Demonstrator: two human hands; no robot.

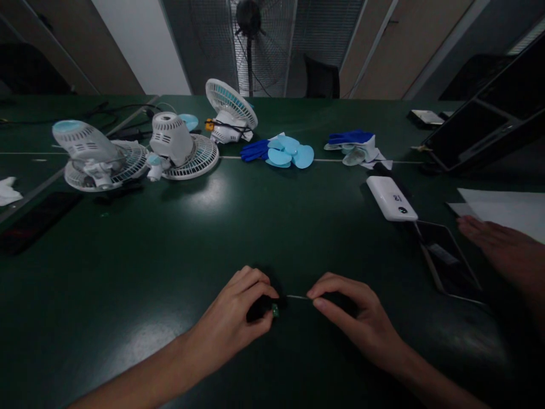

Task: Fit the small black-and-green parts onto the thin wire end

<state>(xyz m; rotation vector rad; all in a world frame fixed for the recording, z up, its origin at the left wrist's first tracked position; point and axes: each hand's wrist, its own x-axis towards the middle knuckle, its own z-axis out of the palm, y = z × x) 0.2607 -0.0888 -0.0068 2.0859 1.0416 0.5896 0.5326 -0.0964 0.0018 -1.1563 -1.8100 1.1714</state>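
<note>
My left hand [242,301] is curled on the dark green table, thumb and fingers closed around a small piece. A little green part [275,311] shows at its fingertips, perhaps a circuit board, with something dark beside it. Opposite it, my right hand [353,309] pinches the end of a thin pale rod or wire [297,296] between thumb and forefinger. This thin piece spans the gap between the hands. Its left end runs into the dark part by my left fingertips, where I cannot make out how it joins.
Fan parts stand at the back left: a fan head [91,147], another [172,139] and a tilted one [232,111]. Behind lie light-blue blades [290,152] and gloves [353,146]. To the right are a white power bank [392,197], a phone [449,258] and another person's hand [502,244].
</note>
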